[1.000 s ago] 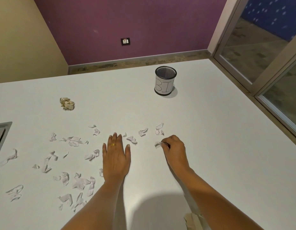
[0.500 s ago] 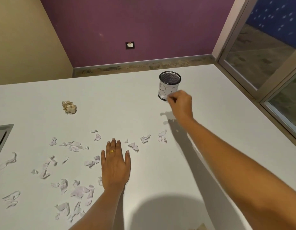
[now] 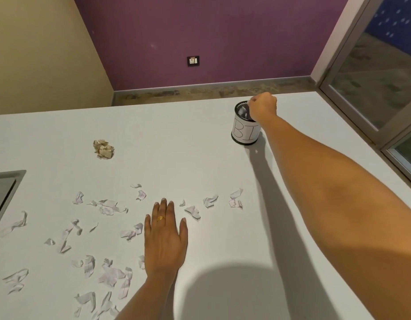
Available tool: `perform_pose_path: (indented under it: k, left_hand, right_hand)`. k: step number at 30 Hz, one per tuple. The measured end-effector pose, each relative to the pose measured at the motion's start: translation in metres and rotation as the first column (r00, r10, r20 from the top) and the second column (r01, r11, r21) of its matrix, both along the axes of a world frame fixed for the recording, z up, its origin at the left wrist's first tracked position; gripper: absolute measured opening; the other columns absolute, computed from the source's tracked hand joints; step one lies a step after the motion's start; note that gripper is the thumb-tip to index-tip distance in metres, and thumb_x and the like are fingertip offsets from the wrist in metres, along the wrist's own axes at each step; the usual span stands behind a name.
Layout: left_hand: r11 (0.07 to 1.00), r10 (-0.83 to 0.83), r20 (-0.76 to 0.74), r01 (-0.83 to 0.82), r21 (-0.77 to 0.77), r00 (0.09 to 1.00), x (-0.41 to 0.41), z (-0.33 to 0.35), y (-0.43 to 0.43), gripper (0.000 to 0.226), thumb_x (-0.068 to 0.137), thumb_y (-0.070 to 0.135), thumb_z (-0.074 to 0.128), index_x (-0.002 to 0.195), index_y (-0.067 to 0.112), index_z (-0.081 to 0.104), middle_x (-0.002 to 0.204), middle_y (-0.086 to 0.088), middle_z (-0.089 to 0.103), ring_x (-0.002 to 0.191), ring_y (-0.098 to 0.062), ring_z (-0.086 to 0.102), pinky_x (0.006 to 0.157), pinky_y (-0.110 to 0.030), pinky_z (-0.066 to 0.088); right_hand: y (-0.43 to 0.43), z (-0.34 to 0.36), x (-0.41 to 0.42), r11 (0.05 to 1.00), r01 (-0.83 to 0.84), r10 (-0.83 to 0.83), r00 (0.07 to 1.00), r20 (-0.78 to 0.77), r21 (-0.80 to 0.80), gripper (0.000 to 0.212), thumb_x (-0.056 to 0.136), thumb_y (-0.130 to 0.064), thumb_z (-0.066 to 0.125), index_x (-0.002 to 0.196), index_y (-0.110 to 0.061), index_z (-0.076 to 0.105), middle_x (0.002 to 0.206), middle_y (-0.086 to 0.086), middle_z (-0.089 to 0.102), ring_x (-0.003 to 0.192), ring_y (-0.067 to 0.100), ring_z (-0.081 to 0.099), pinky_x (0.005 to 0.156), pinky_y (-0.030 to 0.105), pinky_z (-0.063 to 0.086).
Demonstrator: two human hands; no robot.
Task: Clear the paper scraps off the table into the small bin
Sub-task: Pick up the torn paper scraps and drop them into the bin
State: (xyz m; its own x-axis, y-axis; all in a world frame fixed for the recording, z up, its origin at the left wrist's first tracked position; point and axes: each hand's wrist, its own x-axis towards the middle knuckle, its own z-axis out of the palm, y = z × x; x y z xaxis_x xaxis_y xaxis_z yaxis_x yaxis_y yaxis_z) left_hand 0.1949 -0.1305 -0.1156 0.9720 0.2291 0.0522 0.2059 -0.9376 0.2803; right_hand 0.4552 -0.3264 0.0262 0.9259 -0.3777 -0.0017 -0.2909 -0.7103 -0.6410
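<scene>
- Scraps (image 3: pixel 112 277) lie thickest on the left of the table (image 3: pixel 176 146), torn white bits loose and apart; a tan crumpled wad (image 3: pixel 103 148) sits farther back, alone
- left hand (image 3: pixel 165 241) lies flat on the table, fingers straight and released, holding nothing; I judge it braces the long reach
- nearer scraps (image 3: pixel 210 200) lie just right of it, closest to the bin; likely next
- small bin (image 3: pixel 245 132) stands upright near the far edge; right hand (image 3: pixel 263 109) hangs over its mouth, fingers curled, placed to drop straight in; whether a scrap is pinched I cannot tell

A gold ring (image 3: pixel 160 218) adorns the left hand (image 3: pixel 165 241).
</scene>
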Motion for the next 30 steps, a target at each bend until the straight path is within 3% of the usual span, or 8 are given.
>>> perform_pose_path:
  k: [7, 12, 15, 18, 23, 27, 30]
  left_hand:
    - [1.0, -0.002, 0.01, 0.002, -0.002, 1.0, 0.0, 0.001, 0.0, 0.064, 0.087, 0.043, 0.015, 0.132, 0.006, 0.043, 0.141, -0.012, 0.043, 0.134, -0.026, 0.035, 0.111, -0.045, 0.025]
    - [1.0, -0.016, 0.004, 0.016, -0.005, 1.0, -0.001, 0.002, -0.001, 0.068, 0.086, 0.045, 0.011, 0.135, 0.008, 0.039, 0.145, -0.011, 0.038, 0.137, -0.025, 0.029, 0.113, -0.043, 0.02]
    - [1.0, -0.016, 0.013, 0.016, -0.006, 1.0, 0.0, 0.001, 0.0, 0.068, 0.086, 0.045, 0.011, 0.135, 0.007, 0.039, 0.144, -0.011, 0.039, 0.137, -0.026, 0.029, 0.113, -0.044, 0.021]
    - [1.0, -0.018, 0.015, 0.018, -0.001, 1.0, -0.001, 0.001, 0.0, 0.068, 0.086, 0.045, 0.011, 0.135, 0.007, 0.039, 0.144, -0.011, 0.039, 0.137, -0.026, 0.029, 0.113, -0.044, 0.022]
    - [1.0, -0.016, 0.011, 0.016, 0.002, 1.0, -0.001, 0.0, 0.0, 0.069, 0.085, 0.046, 0.01, 0.136, 0.008, 0.037, 0.145, -0.011, 0.037, 0.138, -0.025, 0.027, 0.114, -0.043, 0.02]
    - [1.0, -0.014, 0.013, 0.014, 0.005, 1.0, 0.0, 0.001, -0.001, 0.069, 0.085, 0.045, 0.01, 0.135, 0.007, 0.038, 0.145, -0.011, 0.038, 0.137, -0.025, 0.028, 0.114, -0.044, 0.021]
    - [1.0, -0.017, 0.009, 0.017, 0.007, 1.0, -0.002, 0.001, -0.001, 0.069, 0.085, 0.046, 0.01, 0.135, 0.008, 0.038, 0.145, -0.011, 0.037, 0.137, -0.025, 0.028, 0.113, -0.043, 0.02]
  right_hand:
    - [0.0, -0.004, -0.026, 0.979, -0.038, -0.003, 0.98, 0.197, 0.202, 0.023, 0.094, -0.01, 0.049, 0.109, -0.004, 0.066, 0.12, 0.014, 0.063, 0.109, 0.028, 0.061, 0.091, 0.03, 0.049]
    - [0.004, -0.042, -0.085, 0.965, -0.183, 0.142, 0.967, 0.212, 0.186, 0.018, 0.088, -0.01, 0.056, 0.099, -0.007, 0.071, 0.098, 0.011, 0.07, 0.087, 0.018, 0.061, 0.08, 0.023, 0.048]
    - [0.005, -0.074, -0.127, 0.953, -0.268, 0.256, 0.962, 0.097, 0.139, 0.018, 0.089, -0.013, 0.058, 0.103, -0.009, 0.067, 0.116, 0.007, 0.063, 0.104, 0.019, 0.059, 0.086, 0.025, 0.046]
    - [0.004, -0.095, -0.159, 0.902, -0.431, 0.432, 0.901, -0.045, 0.012, 0.032, 0.092, -0.024, 0.054, 0.122, -0.013, 0.056, 0.142, 0.005, 0.042, 0.13, 0.022, 0.041, 0.101, 0.03, 0.036]
    - [0.007, -0.105, -0.193, 0.826, -0.553, 0.518, 0.821, -0.241, -0.111, 0.051, 0.096, -0.037, 0.043, 0.142, -0.017, 0.033, 0.157, 0.004, 0.016, 0.143, 0.022, 0.017, 0.114, 0.035, 0.023]
    - [0.011, -0.115, -0.212, 0.788, -0.595, 0.543, 0.793, -0.277, -0.16, 0.048, 0.1, -0.025, 0.034, 0.146, -0.015, 0.024, 0.158, 0.003, 0.013, 0.146, 0.019, 0.008, 0.117, 0.03, 0.017]
    - [0.013, -0.119, -0.225, 0.777, -0.604, 0.569, 0.794, -0.213, -0.178, 0.047, 0.099, -0.007, 0.032, 0.145, -0.012, 0.025, 0.157, 0.005, 0.017, 0.146, 0.02, 0.012, 0.117, 0.031, 0.017]
